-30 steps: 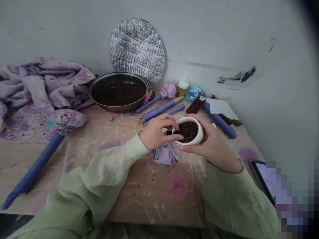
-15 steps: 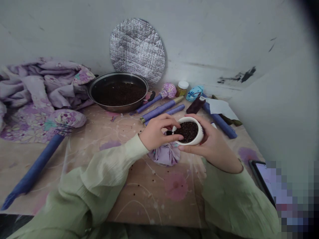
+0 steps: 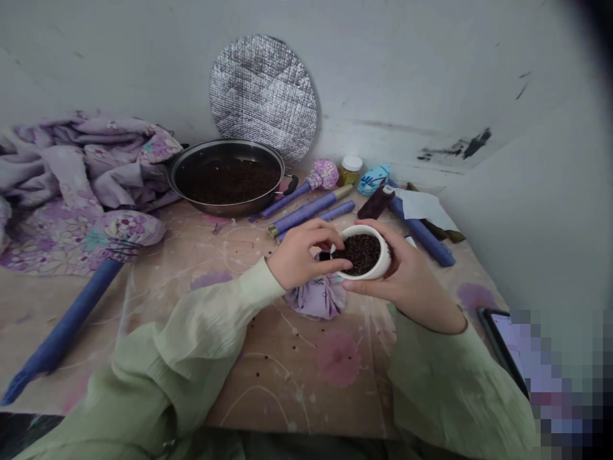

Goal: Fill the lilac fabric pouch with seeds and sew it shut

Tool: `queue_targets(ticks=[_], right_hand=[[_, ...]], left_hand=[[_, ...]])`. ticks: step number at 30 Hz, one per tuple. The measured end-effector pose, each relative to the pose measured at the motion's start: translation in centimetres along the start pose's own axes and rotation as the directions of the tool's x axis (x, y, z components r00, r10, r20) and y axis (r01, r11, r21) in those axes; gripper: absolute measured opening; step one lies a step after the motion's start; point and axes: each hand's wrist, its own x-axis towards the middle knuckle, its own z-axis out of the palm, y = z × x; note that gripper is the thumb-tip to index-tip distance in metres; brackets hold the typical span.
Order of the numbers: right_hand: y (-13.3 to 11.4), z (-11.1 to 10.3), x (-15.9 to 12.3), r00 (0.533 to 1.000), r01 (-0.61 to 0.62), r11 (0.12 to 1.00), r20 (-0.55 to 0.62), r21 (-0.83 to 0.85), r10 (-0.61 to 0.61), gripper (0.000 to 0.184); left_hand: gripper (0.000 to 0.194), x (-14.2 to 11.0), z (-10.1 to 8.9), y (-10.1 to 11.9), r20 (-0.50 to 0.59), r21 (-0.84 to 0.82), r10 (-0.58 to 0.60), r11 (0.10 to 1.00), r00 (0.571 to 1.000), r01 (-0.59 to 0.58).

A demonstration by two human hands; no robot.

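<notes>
Plaster wall (image 3: 431,76) behind, with a quilted foil disc (image 3: 263,96) propped against it at upper centre. Below, on a floral plastic table cover (image 3: 287,377), a steel pan (image 3: 211,208) with a bed of dark grains (image 3: 228,181), and to its right a small jar (image 3: 351,171) and several fabric-wrapped rods (image 3: 306,212). Crumpled lilac floral cloth (image 3: 71,172) heaped at upper left.

At centre right, a white ceramic cup (image 3: 384,259) raised just above a gathered lilac cloth bundle (image 3: 316,297), full of loose dark grains (image 3: 359,253). Right hand (image 3: 407,271) curved around the cup's outer side, fingers closed firmly on its wall. Left hand (image 3: 306,252) at the near rim, fingers curled and pinched inward, fingertips (image 3: 338,241) at the grains; whether anything sits between them, impossible to tell. Cup level and steady, a sound hold for close fingertip work.
</notes>
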Motion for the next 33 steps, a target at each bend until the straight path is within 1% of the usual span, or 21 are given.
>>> queue_targets(ticks=[4, 9, 12, 17, 20, 23, 28, 33], right_hand=[[-0.07, -0.04, -0.02, 1.0, 0.004, 1.0, -0.01, -0.002, -0.004, 0.069], [0.01, -0.05, 0.0, 1.0, -0.004, 1.0, -0.004, -0.011, 0.004, 0.07], [0.07, -0.05, 0.0, 1.0, -0.001, 1.0, -0.001, -0.01, 0.001, 0.07], [0.15, -0.07, 0.03, 1.0, 0.007, 1.0, -0.006, -0.022, -0.007, 0.072], [0.22, -0.06, 0.07, 1.0, 0.02, 1.0, -0.001, -0.015, -0.02, 0.071], [0.18, -0.03, 0.05, 1.0, 0.019, 1.0, -0.001, -0.01, -0.019, 0.071], [-0.06, -0.01, -0.01, 1.0, 0.003, 0.999, -0.015, -0.034, -0.003, 0.07], [-0.09, -0.07, -0.01, 1.0, 0.001, 0.999, -0.005, -0.033, -0.002, 0.071]], left_hand=[[0.027, 0.02, -0.02, 0.06, 0.0, -0.016, -0.006, 1.0, 1.0, 0.006], [0.021, 0.03, -0.03, 0.16, 0.005, -0.002, 0.0, 1.0, 1.0, 0.0], [0.028, 0.04, -0.05, 0.2, 0.005, -0.011, -0.014, 1.0, 1.0, 0.014], [0.02, 0.07, -0.07, 0.18, 0.004, 0.004, -0.006, 1.0, 1.0, 0.006], [0.023, 0.05, -0.03, 0.09, 0.0, -0.013, -0.012, 1.0, 1.0, 0.012], [0.027, 0.01, -0.01, 0.04, 0.002, 0.011, -0.013, 1.0, 1.0, 0.013], [0.018, 0.03, -0.07, 0.18, 0.0, 0.027, 0.0, 1.0, 1.0, 0.0], [0.024, 0.08, -0.05, 0.19, 0.007, 0.004, -0.019, 1.0, 1.0, 0.019]])
